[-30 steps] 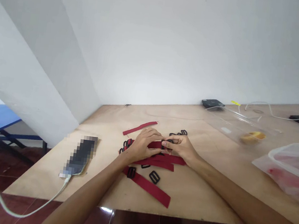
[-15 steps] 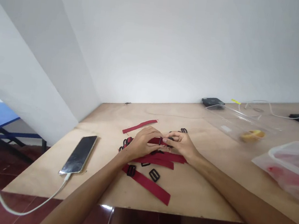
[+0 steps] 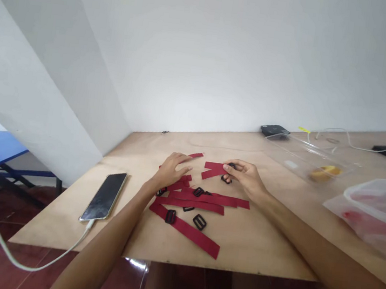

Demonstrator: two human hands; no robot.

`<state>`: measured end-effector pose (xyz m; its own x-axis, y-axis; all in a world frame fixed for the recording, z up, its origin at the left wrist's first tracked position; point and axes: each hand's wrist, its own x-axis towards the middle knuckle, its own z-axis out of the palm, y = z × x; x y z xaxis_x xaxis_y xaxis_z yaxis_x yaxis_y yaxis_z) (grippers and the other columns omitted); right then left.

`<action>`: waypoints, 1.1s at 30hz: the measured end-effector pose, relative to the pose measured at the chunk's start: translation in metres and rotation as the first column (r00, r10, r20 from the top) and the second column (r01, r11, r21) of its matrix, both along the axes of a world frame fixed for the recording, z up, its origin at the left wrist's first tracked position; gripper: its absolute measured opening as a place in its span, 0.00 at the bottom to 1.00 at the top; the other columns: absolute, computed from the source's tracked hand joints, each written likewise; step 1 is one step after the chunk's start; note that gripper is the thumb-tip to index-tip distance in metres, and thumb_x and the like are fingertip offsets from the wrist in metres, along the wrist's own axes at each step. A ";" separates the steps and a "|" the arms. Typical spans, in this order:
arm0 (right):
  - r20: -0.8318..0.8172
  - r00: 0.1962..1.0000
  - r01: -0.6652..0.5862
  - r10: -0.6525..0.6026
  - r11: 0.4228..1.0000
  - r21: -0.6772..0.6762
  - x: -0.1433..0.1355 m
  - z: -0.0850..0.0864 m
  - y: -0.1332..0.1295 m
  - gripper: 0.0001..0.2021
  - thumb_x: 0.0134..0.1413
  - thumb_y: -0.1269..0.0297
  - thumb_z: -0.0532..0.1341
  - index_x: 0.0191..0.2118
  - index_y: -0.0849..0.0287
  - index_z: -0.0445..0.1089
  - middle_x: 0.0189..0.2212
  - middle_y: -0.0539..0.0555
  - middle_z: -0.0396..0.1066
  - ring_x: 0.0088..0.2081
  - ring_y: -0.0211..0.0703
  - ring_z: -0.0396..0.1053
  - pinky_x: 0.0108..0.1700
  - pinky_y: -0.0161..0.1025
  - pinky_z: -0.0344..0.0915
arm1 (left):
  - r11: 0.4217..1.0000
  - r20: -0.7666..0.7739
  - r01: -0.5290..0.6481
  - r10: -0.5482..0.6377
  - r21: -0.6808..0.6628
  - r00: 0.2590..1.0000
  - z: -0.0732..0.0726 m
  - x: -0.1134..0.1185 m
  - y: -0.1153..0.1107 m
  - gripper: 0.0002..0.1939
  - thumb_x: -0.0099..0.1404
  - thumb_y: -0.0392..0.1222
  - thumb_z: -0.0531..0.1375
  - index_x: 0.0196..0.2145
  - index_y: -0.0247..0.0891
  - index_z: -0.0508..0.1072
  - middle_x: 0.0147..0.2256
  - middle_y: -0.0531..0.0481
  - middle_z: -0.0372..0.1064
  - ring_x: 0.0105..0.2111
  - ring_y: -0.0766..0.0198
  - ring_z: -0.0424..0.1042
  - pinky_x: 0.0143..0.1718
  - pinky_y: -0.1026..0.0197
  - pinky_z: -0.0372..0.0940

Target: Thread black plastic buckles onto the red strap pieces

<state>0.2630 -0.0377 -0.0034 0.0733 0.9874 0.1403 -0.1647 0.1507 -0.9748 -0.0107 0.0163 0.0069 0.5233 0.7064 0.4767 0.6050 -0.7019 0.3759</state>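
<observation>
Pinched in my right hand point(image 3: 249, 178) is a red webbing strap point(image 3: 214, 167), with two of its ends sticking out to the left. A black slide buckle point(image 3: 231, 165) shows at those fingertips, and another black buckle point(image 3: 225, 179) sits just under the fingers. My left hand point(image 3: 170, 172) is empty, fingers apart, over the far left part of the strap pile. Below the hands lie several red straps point(image 3: 203, 205), some carrying black buckles. One loose slide buckle point(image 3: 199, 222) rests beside the nearest strap point(image 3: 196, 236). The left palm partly hides a few straps and buckles.
A phone point(image 3: 104, 198) on a white charging cable point(image 3: 88, 225) lies at the left. To the right are a clear plastic box point(image 3: 291, 164), a yellow roll point(image 3: 326, 173) and a translucent tub point(image 3: 358, 197) with red contents. A black device point(image 3: 275, 131) stands by the wall.
My hands have moved apart. The right one carried the strap slightly up and right; the left one let go, moved left and opened.
</observation>
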 end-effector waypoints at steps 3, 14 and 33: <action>-0.018 0.999 -0.034 0.034 0.999 0.008 -0.016 0.001 -0.007 0.22 0.34 0.53 0.77 0.35 0.61 0.76 0.23 0.51 0.76 0.23 0.39 0.73 0.27 0.35 0.72 | 0.977 0.098 0.172 -0.161 -0.127 0.982 0.007 0.024 -0.023 0.15 0.69 0.50 0.58 0.48 0.41 0.75 0.49 0.44 0.73 0.50 0.56 0.70 0.52 0.54 0.65; 0.067 0.989 0.133 -0.135 0.991 0.033 0.010 -0.004 0.007 0.24 0.33 0.48 0.76 0.30 0.63 0.75 0.18 0.53 0.73 0.16 0.38 0.68 0.19 0.35 0.66 | 0.964 0.121 0.013 0.020 -0.267 0.992 0.019 -0.001 -0.006 0.17 0.68 0.48 0.53 0.33 0.35 0.74 0.32 0.48 0.75 0.32 0.61 0.70 0.36 0.62 0.64; 0.619 0.712 0.126 -0.330 0.928 0.350 0.019 -0.016 0.013 0.08 0.55 0.61 0.62 0.32 0.59 0.77 0.30 0.55 0.78 0.30 0.44 0.70 0.34 0.39 0.64 | 0.836 -0.343 -0.100 -0.109 -0.540 0.933 0.039 -0.059 0.005 0.17 0.53 0.54 0.67 0.37 0.40 0.79 0.32 0.49 0.77 0.32 0.57 0.75 0.34 0.60 0.67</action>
